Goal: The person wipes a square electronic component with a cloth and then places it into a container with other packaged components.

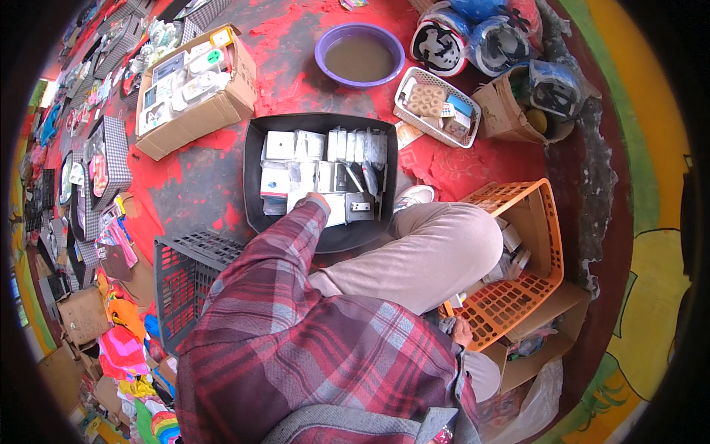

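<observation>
My left arm, in a plaid sleeve, reaches forward into a black bin (255,174). My left hand (319,200) is among the white packets at the bin's near side, and its fingers are mostly hidden. Inside the bin, white boxes (280,145) and clear-wrapped packets (356,145) stand in rows, and a grey plate with small sockets (359,207) lies just right of that hand. My right hand (462,332) is low beside my leg, at the near edge of a tilted orange crate (506,314). Too little of its fingers shows to tell their hold.
An open cardboard box (194,118) of white electrical goods stands at the far left. Beyond the bin are a purple basin (319,59) of murky water and a white basket (433,132). Wrapped helmets (440,46) lie far right. A grey crate (181,285) stands by my left arm.
</observation>
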Demonstrator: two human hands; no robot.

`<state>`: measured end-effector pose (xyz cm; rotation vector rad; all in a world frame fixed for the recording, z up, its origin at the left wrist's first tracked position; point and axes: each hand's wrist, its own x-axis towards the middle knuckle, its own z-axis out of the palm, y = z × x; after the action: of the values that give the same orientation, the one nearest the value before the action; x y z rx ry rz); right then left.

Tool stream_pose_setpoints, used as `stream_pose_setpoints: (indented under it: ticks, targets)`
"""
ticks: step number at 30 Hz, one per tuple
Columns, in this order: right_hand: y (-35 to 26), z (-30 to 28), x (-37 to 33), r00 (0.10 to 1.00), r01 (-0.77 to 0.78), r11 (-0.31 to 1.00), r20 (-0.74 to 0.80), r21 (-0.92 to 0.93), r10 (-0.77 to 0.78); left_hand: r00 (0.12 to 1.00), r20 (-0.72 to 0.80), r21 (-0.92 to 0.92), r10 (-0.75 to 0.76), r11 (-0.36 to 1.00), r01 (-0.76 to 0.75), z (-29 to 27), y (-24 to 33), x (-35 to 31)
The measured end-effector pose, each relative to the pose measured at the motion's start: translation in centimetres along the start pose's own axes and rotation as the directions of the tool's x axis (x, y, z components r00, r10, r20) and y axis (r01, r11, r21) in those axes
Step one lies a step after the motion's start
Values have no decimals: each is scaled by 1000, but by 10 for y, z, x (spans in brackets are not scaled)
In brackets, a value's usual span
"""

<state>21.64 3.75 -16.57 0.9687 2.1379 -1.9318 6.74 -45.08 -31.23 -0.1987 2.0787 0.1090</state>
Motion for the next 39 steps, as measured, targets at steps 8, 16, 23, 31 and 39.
stream_pose_setpoints:
  ticks: [8,16,23,31,39]
  targets:
    - [14,-13,8,998,-60,993,-9,-98,59,904,-342,-757,-258,645,-103,8,-3,60]
    - [7,-9,4,999,-36,995,31,-95,40,887,-357,-671,-291,741,-27,15,19,92]
    - [8,-10,10,995,39,994,96,-104,-29,894,-301,-835,-333,544,-79,22,-14,15]
    - [36,-32,29,989,-12,1000,149,-23,15,827,-413,-569,-382,817,93,-10,-112,-117]
    - [18,-20,14,995,-35,992,93,-120,47,923,-138,-236,-359,917,321,26,-82,-85]
